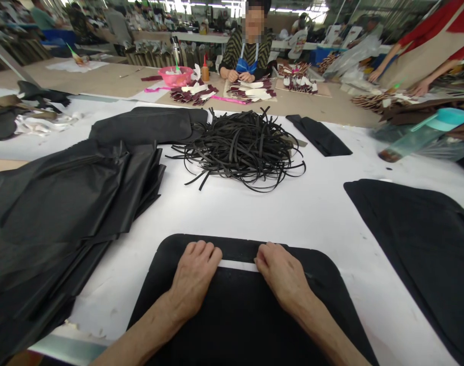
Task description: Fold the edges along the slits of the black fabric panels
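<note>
A black sheet-like panel (250, 315) with rounded corners lies before me on the white tabletop, near its front edge. Across its upper part runs a narrow white strip (237, 265), stretched between my two hands. At the strip's left end, my left hand (195, 277) is closed, fingers curled down and resting on the panel. My right hand (283, 277) is closed at the other end, thumb and fingers pinched together. Both hands hide the strip's ends. Beyond the panel lies a tangled heap of thin black strips (247, 145).
Large black sheets (64, 193) are stacked at left, with more black pieces (148, 124) behind. At right lie another black panel (414, 239) and a bottle with a turquoise lid (418, 134). Across the table a co-worker (249, 51) handles small pieces near a pink bowl (176, 76).
</note>
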Motion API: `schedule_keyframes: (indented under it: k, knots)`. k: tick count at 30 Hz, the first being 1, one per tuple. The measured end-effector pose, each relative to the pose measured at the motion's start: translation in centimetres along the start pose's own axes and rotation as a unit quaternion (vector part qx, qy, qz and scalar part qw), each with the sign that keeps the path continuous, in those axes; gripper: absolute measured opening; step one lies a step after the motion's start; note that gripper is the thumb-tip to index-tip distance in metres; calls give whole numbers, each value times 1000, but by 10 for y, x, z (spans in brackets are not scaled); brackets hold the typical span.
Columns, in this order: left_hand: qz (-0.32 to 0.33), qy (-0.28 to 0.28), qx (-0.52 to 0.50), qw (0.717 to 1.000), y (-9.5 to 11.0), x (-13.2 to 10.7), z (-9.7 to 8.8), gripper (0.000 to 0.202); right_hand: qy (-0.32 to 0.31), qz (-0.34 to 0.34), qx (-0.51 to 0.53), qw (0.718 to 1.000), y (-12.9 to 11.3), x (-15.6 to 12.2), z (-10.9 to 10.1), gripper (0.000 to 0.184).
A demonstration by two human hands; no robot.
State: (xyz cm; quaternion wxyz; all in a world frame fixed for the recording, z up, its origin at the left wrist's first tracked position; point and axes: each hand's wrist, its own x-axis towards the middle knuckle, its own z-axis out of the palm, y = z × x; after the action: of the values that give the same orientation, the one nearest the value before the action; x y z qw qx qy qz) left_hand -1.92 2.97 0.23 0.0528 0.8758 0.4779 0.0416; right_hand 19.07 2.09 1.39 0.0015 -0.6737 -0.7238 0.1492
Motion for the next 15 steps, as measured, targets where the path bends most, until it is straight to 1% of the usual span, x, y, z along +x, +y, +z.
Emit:
schedule_keyframes:
  k: [3, 5, 6, 8, 10, 13, 15]
  knots:
    - [144, -19, 48, 988, -4, -4, 4, 41, -6, 14, -3, 1000, -1, 0, -3, 16]
    - [206, -16, 106, 973, -7, -7, 4, 48, -10, 22, -5, 1000, -2, 0, -4, 16]
    - [220, -14, 132, 966, -8, -9, 3, 50, -12, 25, -5, 1000, -3, 0, -5, 17]
    - [226, -12, 165, 960, -7, -10, 3, 53, -18, 32, -6, 999, -4, 1, -6, 17]
    - [218, -18, 190, 957, -2, -10, 3, 55, -25, 37, -8, 999, -4, 2, -6, 16]
    - [184, -30, 221, 957, 13, -8, 8, 60, -32, 39, -10, 999, -5, 4, -6, 17]
    - [158, -23, 239, 958, 21, -6, 11, 64, -33, 37, -10, 999, -4, 4, -5, 17]
